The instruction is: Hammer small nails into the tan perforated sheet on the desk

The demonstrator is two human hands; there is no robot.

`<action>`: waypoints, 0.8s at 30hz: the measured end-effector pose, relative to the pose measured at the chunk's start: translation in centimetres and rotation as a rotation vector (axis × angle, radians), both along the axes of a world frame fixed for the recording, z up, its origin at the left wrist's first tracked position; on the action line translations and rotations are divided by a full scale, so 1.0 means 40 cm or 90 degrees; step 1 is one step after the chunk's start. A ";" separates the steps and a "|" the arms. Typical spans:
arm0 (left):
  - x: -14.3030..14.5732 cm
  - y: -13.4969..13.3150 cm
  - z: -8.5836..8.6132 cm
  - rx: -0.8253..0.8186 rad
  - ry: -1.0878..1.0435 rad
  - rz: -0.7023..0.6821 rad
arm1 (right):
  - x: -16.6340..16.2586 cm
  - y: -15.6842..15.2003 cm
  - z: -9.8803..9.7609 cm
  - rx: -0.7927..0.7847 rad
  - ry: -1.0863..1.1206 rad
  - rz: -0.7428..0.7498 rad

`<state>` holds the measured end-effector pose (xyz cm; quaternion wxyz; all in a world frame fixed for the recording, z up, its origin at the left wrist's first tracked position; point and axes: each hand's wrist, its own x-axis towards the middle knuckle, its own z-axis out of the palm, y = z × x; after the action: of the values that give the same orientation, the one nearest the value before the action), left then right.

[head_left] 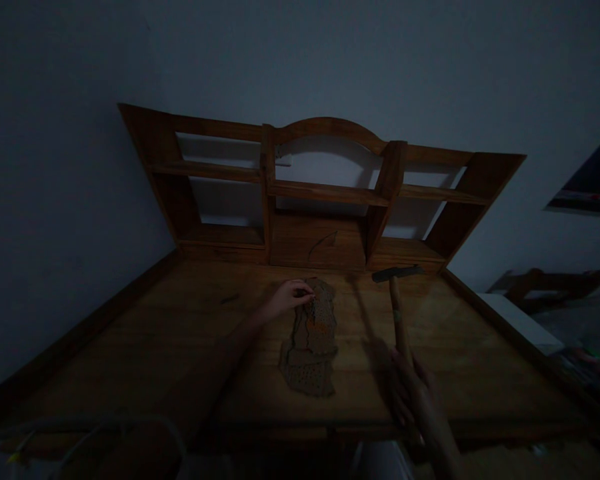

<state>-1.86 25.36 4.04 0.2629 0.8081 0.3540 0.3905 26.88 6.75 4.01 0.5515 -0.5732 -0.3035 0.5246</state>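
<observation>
My right hand (416, 387) is wrapped round the wooden handle of a hammer (400, 320). Its dark metal head is raised at the far end, to the right of a ragged brown piece (307, 367) that looks like torn cardboard. Many small dark holes dot that piece, and an orange patch marks its middle. Over its upper left edge, my left hand (291, 297) is closed in a pinch, thumb and index fingertip together. Whatever lies between those fingertips is too small and dim to make out.
The wooden desk (170, 347) carries a shelf unit (325, 193) along its back, against the wall. A thin dark curved strand (322, 245) shows on the unit's lower middle panel. A chair back (555, 287) stands beyond the right edge, and a white wire rack (95, 421) is at lower left.
</observation>
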 end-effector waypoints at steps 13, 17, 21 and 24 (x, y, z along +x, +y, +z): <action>-0.004 -0.018 -0.002 -0.107 -0.071 -0.004 | -0.014 -0.002 0.039 0.021 -0.077 -0.051; -0.007 -0.010 -0.009 -0.125 -0.098 -0.018 | -0.003 0.003 0.019 -0.007 -0.115 -0.041; -0.006 -0.006 -0.014 -0.132 -0.112 -0.001 | 0.008 0.007 -0.005 -0.031 -0.100 -0.023; -0.005 -0.006 -0.017 -0.152 -0.119 -0.006 | 0.001 0.003 -0.004 -0.047 -0.083 -0.020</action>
<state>-2.07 25.12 3.36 0.3908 0.7328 0.3684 0.4179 26.92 6.89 3.87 0.5172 -0.6306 -0.3100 0.4886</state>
